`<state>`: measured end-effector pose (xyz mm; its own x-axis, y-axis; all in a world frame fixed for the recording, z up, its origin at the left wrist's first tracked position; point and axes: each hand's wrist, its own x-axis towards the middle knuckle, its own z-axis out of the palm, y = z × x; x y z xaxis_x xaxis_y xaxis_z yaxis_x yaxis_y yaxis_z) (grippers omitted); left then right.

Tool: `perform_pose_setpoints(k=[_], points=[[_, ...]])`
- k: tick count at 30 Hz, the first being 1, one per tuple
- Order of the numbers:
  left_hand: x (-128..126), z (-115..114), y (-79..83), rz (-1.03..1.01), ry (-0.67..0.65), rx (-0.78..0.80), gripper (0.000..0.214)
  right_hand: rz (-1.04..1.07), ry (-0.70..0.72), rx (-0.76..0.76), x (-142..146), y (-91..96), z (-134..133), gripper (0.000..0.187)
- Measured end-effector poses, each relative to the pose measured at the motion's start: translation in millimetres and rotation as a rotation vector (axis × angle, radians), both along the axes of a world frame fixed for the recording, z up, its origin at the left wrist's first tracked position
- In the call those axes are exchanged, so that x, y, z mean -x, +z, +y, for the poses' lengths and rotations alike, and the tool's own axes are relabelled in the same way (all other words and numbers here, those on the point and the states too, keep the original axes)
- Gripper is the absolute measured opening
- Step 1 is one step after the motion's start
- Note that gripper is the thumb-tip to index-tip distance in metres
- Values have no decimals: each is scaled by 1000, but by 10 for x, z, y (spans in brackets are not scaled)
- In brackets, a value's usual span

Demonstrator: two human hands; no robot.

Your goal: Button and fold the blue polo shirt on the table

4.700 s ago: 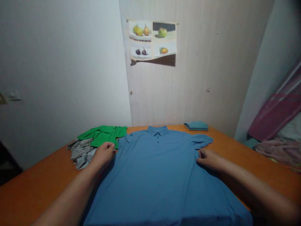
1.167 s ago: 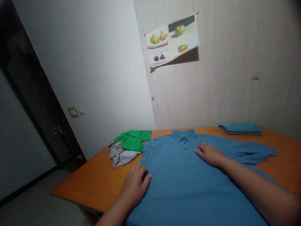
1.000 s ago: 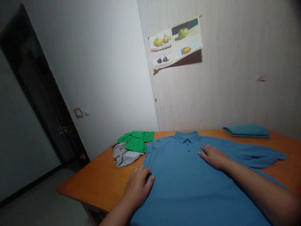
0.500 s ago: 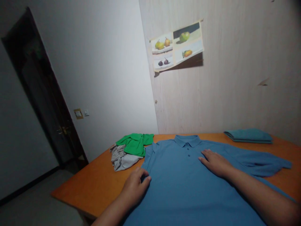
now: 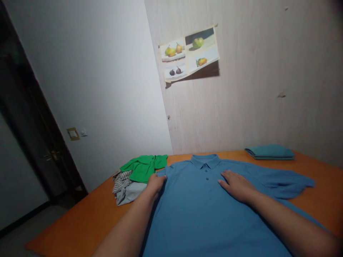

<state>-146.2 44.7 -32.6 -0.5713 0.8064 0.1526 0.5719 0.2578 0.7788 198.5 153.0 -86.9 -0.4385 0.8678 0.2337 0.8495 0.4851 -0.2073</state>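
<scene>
A blue polo shirt lies front up on the table, its buttoned collar at the far end. One sleeve stretches out to the right. At the shirt's left edge, near the shoulder, my left hand is closed on the fabric; its fingertips are mostly hidden. My right hand rests flat on the chest, right of the buttons, with fingers stretched out.
Left of the shirt lies a loose pile with a green garment, a striped one and a grey one. A folded teal cloth sits at the back right of the orange table, against the wall.
My left hand has moved forward along the shirt's left edge to the shoulder and closed on the fabric there. My right hand stays flat on the chest. The view has turned slightly right.
</scene>
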Motion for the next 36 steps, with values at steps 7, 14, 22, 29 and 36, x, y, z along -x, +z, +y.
perform_pose_setpoints(k=[7, 14, 22, 29, 36], points=[[-322, -55, 59, 273, -230, -133, 25, 0, 0, 11, -5, 31, -6, 69], [-597, -319, 0, 827, -652, -38, 23, 5, -3, 24, 6, 36, 1, 70], [-397, 4, -52, 397, -328, -98, 28, 18, 0, 29, 23, 84, -42, 68], [19, 398, 64, 336, -66, -84, 44, 36, -20, 46, 36, 80, -53, 70], [19, 541, 69, 315, -115, 44, 44, 38, -24, 61, 31, 98, -67, 69]])
